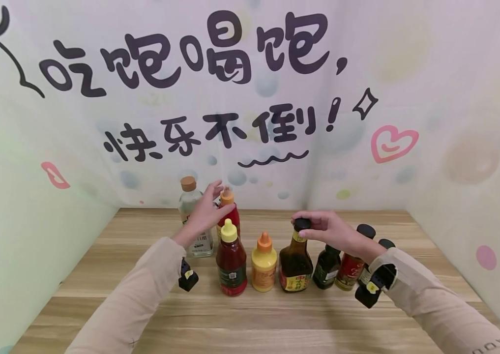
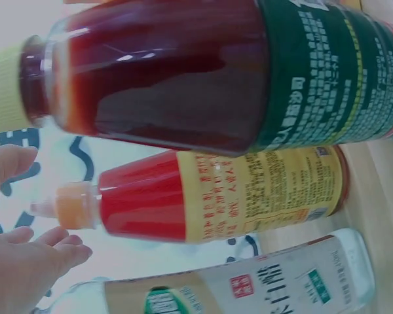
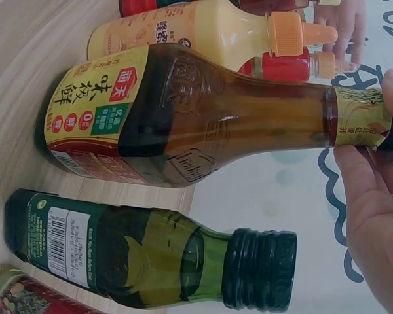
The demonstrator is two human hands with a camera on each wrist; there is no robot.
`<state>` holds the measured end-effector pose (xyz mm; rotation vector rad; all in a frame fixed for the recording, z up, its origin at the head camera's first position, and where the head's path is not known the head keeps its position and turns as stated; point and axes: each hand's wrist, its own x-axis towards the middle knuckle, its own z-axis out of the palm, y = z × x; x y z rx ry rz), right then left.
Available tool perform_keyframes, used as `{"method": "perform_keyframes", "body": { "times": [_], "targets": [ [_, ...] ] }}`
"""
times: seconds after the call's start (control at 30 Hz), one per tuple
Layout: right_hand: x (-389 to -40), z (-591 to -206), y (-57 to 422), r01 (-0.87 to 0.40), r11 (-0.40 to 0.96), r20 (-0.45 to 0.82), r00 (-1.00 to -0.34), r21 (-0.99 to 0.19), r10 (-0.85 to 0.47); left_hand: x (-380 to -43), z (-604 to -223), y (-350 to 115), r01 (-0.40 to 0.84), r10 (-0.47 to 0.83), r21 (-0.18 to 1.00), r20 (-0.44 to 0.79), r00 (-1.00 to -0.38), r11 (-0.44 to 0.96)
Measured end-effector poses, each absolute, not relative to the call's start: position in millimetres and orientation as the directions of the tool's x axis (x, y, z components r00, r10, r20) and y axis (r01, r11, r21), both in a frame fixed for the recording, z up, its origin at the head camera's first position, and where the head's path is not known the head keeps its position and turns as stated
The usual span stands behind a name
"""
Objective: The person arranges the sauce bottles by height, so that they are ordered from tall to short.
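My right hand [image 1: 331, 232] grips a soy sauce bottle [image 1: 293, 263] at its black cap and neck, thumb on one side and fingers on the other. The bottle is brown with a yellow label and stands upright on the table. My left hand [image 1: 205, 215] is at the back left, fingers spread around the orange cap of a red squeeze bottle [image 2: 141, 196]. In the left wrist view a gap shows between those fingers and the nozzle. In front stands a dark red sauce bottle [image 1: 231, 260] with a yellow cap; a clear white vinegar bottle [image 1: 204, 246] is beside the hand.
A yellow squeeze bottle [image 1: 264, 268] stands left of the soy sauce. To its right come a small green bottle [image 1: 327, 269], a red-labelled bottle [image 1: 348, 272] and a dark-capped bottle [image 1: 387, 243] partly behind my right wrist. A printed cloth [image 1: 232, 98] hangs behind the wooden table [image 1: 250, 324].
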<state>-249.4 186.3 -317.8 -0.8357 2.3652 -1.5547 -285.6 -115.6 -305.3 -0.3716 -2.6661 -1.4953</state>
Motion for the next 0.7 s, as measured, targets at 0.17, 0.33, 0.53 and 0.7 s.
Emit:
{"method": "perform_keyframes", "body": {
  "times": [0.17, 0.33, 0.53, 0.7],
  "targets": [
    [-249.7, -318.5, 186.5, -0.355, 0.284, 0.151, -0.82, -0.891, -0.552, -278.0, -297.4, -123.0, 0.28, 0.213, 0.83, 0.199, -0.956, 0.483],
    [-250.1, -319.2, 185.4, -0.343, 0.289, 0.138, -0.824, -0.894, -0.55, -269.0, -293.1, -131.5, 0.339, 0.257, 0.838, 0.247, -0.934, 0.427],
    [-249.7, -319.2, 185.0, -0.341, 0.283, 0.136, -0.82, -0.897, -0.556, -258.0, -289.6, -138.3, 0.404, 0.278, 0.853, 0.321, -0.905, 0.33],
    [-249.5, -319.2, 185.2, -0.338, 0.268, 0.141, -0.818, -0.902, -0.557, -250.3, -288.9, -140.2, 0.446, 0.307, 0.855, 0.363, -0.88, 0.266]
  ]
}}
